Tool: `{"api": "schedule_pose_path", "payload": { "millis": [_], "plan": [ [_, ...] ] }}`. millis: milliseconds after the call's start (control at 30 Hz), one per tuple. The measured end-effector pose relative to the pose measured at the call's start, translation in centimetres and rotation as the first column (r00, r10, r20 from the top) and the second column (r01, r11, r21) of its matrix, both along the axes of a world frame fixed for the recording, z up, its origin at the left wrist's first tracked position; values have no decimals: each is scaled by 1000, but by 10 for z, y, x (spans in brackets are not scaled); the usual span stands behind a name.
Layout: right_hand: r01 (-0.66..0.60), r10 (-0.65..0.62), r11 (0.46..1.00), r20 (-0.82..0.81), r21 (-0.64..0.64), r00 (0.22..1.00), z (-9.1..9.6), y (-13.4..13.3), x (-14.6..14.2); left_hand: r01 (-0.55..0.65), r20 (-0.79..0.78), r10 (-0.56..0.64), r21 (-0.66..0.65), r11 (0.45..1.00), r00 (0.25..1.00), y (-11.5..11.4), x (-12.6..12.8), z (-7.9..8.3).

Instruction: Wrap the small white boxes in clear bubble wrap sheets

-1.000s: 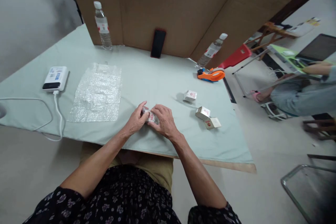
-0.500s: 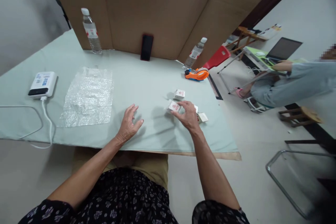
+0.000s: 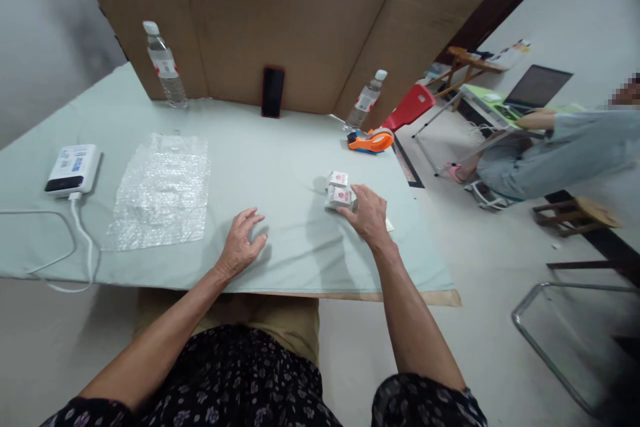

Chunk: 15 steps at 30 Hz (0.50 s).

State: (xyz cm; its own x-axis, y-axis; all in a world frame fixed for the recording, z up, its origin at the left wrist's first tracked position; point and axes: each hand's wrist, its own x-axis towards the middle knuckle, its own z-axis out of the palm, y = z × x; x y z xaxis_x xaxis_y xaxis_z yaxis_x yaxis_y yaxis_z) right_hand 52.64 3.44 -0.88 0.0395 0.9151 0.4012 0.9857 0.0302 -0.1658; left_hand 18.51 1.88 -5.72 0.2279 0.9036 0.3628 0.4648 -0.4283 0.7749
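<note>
My right hand (image 3: 369, 215) has its thumb and fingers around the right side of a small white box (image 3: 340, 197) with red print. Just behind that one, and close against it, stands a second small box (image 3: 339, 179) of the same look. Part of a pale box (image 3: 389, 225) shows past my right wrist; the rest is hidden by the hand. My left hand (image 3: 241, 240) hovers over or rests lightly on the cloth, fingers spread and holding nothing. To its left lies a sheet of bubble wrap (image 3: 159, 190).
A white power bank (image 3: 75, 169) with a cable sits at the left. Water bottles (image 3: 167, 70) (image 3: 365, 103), a phone (image 3: 273, 91) and an orange tape dispenser (image 3: 371, 141) stand along the cardboard screen (image 3: 295, 20). A seated person (image 3: 530, 153) is at a laptop on the right.
My right hand has brought the small box right and slightly back, close against the other box. The left hand stays open with little movement. The view has shifted slightly.
</note>
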Motion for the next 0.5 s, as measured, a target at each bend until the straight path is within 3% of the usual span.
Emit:
{"api": "schedule_pose_path", "payload": {
  "millis": [133,267,400,500],
  "plan": [
    [-42,48,992,-47,116,998,-7,-29,-42,-29,-56,32,62,998,998,-6,6,4],
    [-190,191,981,-53,30,980,-30,-52,-87,-104,-242,140,155,982,960,-10,-14,20],
    [-184,183,983,-66,-8,981,-50,-57,-104,-339,-492,373,160,927,787,-7,-68,33],
    [-176,177,984,-73,17,982,-54,-55,-104,-425,-620,372,68,903,691,-13,-96,29]
  ]
}}
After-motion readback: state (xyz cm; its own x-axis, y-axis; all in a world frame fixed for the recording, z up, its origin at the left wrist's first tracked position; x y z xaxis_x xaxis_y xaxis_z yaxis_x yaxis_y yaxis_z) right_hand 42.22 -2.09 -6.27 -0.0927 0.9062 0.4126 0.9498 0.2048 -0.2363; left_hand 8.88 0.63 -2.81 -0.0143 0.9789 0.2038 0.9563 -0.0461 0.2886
